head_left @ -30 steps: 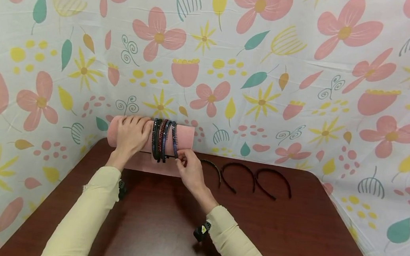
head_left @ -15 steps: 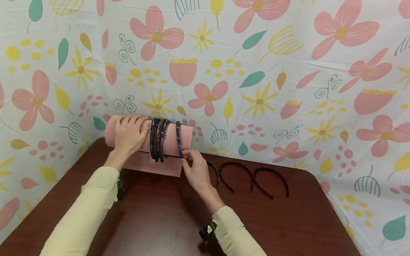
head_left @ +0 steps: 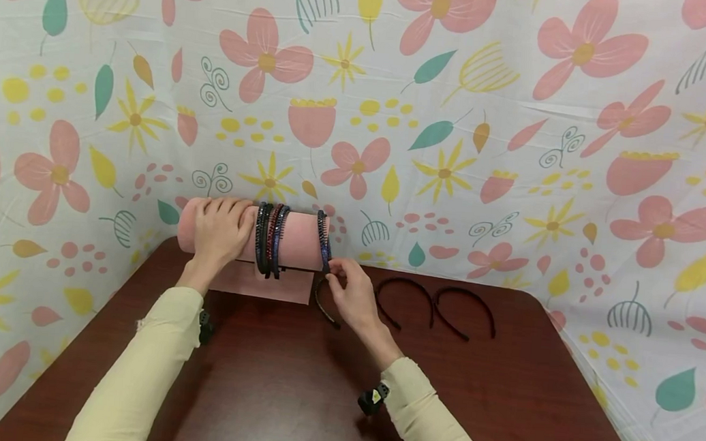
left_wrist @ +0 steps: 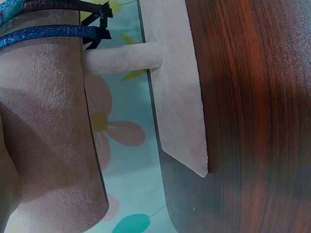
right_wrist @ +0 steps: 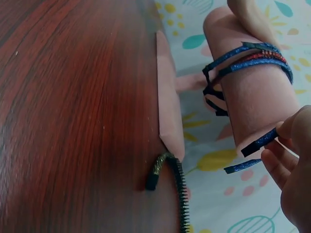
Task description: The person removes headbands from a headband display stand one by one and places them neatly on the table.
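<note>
The left hand (head_left: 219, 235), wrist toward 7 o'clock, lay across the 9 o'clock end of the pink roll (head_left: 302, 237), its fingers bent over the top. The right hand (head_left: 355, 294), wrist toward 5 o'clock, pinched a blue headband (head_left: 322, 235) near one tip between thumb and fingers, at the roll's 3 o'clock end. Clustered headbands (head_left: 272, 239) straddled the roll's middle above the worktop (head_left: 280, 379). The yellow label (head_left: 376, 398) by the right wrist was too small to read.

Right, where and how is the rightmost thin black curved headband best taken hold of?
Probably pinch the right limb of the rightmost thin black curved headband, coming from the right: that side looks unobstructed, while its left limb sits close to the neighbouring thin black curved headband.
</note>
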The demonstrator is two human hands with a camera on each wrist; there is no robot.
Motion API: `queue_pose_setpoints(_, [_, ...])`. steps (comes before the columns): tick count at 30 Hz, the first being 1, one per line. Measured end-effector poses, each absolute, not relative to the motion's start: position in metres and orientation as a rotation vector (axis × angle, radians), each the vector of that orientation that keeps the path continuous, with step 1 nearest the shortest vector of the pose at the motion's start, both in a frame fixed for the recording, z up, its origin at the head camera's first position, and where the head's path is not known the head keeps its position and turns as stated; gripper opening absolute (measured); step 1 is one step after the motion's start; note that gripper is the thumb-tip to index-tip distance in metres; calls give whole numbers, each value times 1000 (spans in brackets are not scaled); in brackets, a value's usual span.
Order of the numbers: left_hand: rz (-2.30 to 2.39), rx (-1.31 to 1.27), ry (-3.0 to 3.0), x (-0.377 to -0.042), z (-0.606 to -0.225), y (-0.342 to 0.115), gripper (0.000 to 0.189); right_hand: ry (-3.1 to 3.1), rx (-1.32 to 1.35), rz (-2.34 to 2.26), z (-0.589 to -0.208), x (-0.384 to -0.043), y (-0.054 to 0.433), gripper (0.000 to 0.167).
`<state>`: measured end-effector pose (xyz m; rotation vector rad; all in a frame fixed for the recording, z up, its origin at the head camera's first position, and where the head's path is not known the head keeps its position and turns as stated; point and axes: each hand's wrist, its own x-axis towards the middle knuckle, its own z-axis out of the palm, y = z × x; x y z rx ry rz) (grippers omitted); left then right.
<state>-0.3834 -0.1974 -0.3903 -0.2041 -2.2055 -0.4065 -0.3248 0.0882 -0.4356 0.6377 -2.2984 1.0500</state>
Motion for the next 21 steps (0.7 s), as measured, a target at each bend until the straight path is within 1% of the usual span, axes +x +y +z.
queue_pose_setpoints(11, [-402,-198,-2194,-385,-391,-198,41,-2310,625,1025,-438,-324,112,21])
queue_pose_setpoints(21, [-398,-209,-2179,-385,-392,-197,40,-2358,542,970,-443,-323,142,22])
